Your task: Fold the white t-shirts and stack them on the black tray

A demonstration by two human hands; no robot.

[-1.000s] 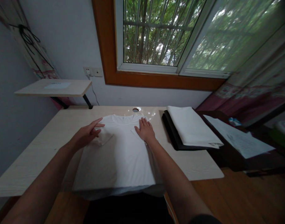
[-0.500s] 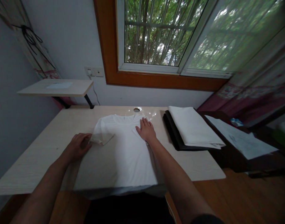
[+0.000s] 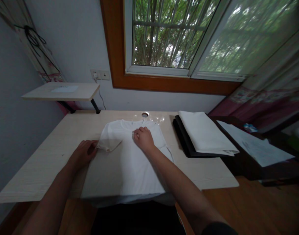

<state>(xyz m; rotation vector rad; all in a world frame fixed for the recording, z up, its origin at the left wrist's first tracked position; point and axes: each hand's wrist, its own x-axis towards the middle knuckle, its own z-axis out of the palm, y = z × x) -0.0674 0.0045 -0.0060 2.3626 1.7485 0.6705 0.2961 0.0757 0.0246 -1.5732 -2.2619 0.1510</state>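
Observation:
A white T-shirt lies spread on the desk, neckline toward the wall, its lower part hanging over the front edge. At the shirt's left side, my left hand pinches the fabric by the sleeve, thumb and forefinger forming a loop. That left sleeve is folded inward over the body. My right hand rests on the chest just below the neckline, fingers curled in; whether cloth is between them is hidden. Along the shirt's right side, the fabric lies beside my right forearm.
A folded white cloth lies on a black folded one at the desk's right. Back left stands a small raised shelf with a paper on it. A dark side table with a paper sheet adjoins the right. The wooden desk has a cable hole.
My right hand has moved left from the right sleeve to the chest below the neckline, and its fingers have curled. The right sleeve now lies farther out. My left hand keeps its hold.

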